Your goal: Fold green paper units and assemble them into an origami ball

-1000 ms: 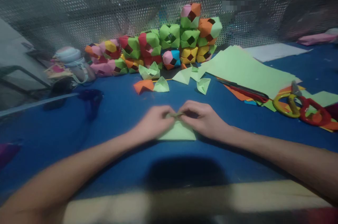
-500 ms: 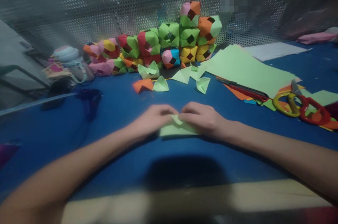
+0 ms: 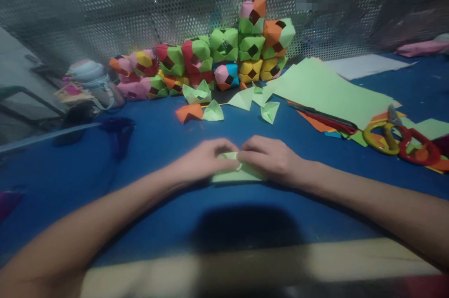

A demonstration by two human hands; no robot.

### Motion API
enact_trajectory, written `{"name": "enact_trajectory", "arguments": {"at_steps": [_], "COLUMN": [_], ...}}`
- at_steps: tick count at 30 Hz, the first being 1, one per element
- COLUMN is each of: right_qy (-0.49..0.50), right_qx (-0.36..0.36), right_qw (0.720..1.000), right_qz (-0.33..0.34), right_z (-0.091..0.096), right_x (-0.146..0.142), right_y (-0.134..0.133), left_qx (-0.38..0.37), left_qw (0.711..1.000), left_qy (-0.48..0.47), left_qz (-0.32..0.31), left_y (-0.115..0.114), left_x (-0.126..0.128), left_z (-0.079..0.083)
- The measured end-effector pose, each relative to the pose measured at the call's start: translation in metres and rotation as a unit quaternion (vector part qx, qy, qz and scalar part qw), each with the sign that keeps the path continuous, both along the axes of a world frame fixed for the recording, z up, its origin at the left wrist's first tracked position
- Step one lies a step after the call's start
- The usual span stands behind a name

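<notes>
A light green folded sheet of paper (image 3: 233, 175) lies on the blue tabletop in front of me, between both hands. My left hand (image 3: 213, 160) grips its left side, thumb pressed on top near the middle of the upper edge. My right hand (image 3: 268, 157) holds the right side, its bent fingertips meeting the left thumb close to a small folded flap. Part of the paper is hidden under the fingers. Just beyond the hands lie folded paper pieces: an orange one (image 3: 189, 113), a pale green one (image 3: 213, 111) and another pale green one (image 3: 270, 112).
Origami cubes (image 3: 224, 45) are stacked along the perforated metal panel (image 3: 147, 17). Green paper sheets (image 3: 329, 87) lie at right, with red-handled scissors (image 3: 326, 119) and yellow-and-red scissors (image 3: 382, 138) nearby. A bottle (image 3: 93, 80) stands left, behind a dark blue object (image 3: 117, 132).
My left thumb has moved right across the paper, onto the small flap that showed before. My right hand stays nearly in place.
</notes>
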State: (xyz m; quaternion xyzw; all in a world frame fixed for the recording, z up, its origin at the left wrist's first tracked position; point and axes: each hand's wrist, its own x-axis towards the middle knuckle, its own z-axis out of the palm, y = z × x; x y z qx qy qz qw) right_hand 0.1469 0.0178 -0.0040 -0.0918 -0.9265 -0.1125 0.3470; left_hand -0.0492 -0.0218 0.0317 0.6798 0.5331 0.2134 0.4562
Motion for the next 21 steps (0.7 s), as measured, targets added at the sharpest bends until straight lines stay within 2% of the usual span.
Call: {"name": "enact_trajectory", "arguments": {"at_steps": [9, 14, 21], "right_qy": [0.026, 0.092, 0.143], "right_qx": [-0.119, -0.207, -0.306], "right_qw": [0.992, 0.973, 0.941], "right_qz": [0.036, 0.042, 0.015], "right_z": [-0.0006, 0.0019, 0.0052], "right_x": [-0.0026, -0.0033, -0.0036], "right_y": [-0.0016, -0.0018, -0.0015], "left_qx": [0.023, 0.016, -0.020], "left_qw": [1.000, 0.999, 0.999], "left_qy": [0.017, 0.007, -0.007], "left_qz": [0.012, 0.029, 0.027], "left_y": [-0.0051, -0.0030, 0.0026], "left_x": [0.0035, 0.0020, -0.0037], "left_z": [0.0029, 0.0030, 0.0071]}}
